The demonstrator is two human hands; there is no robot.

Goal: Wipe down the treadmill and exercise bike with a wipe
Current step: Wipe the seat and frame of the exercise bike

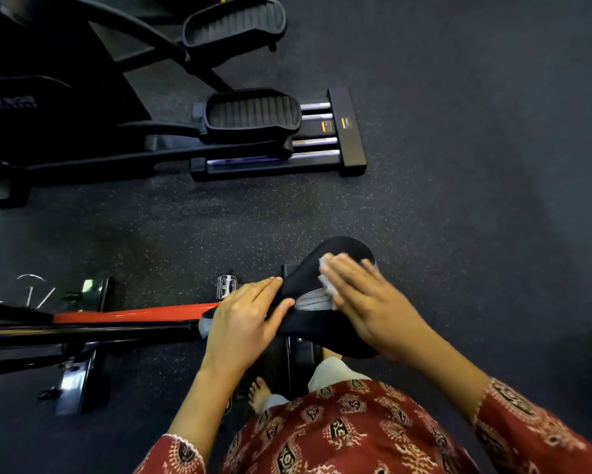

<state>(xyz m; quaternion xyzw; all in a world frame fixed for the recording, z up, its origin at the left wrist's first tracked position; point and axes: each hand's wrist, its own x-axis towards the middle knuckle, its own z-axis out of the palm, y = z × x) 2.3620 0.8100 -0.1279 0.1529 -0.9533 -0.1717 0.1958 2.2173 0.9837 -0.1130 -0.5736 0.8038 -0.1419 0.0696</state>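
**Saddle under the wipe, most of the job still ahead**

The exercise bike (134,314) runs in from the left edge of the frame, its red and black frame tubes ending at the black saddle (305,326) in the lower centre. The right hand (366,302) lies flat on the wide rear part of the saddle. Its fingers are straight and spread, pressing a small white wipe (326,280) against the cover. There is no closed grip here: the wipe is held only by the weight of the palm and fingers, and its edge shows past the fingertips. The left hand (243,323) steadies the narrow nose of the saddle. Its thumb lies across the top and its fingers run along the far side, so its grip takes the nose between them.

The wiping looks to be at the bike's seat, with the wipe near the grey centre strip (313,299). Whether the saddle's nose, the frame tubes or the pedal (227,285) have been cleaned cannot be told, since no damp marks are visible. The handlebars are out of view.

No treadmill is in view. The machine in the upper left is an elliptical trainer (253,114), standing well apart from the bike on the speckled dark floor (459,165). The treadmill half of the task therefore appears to remain, along with much of the bike.
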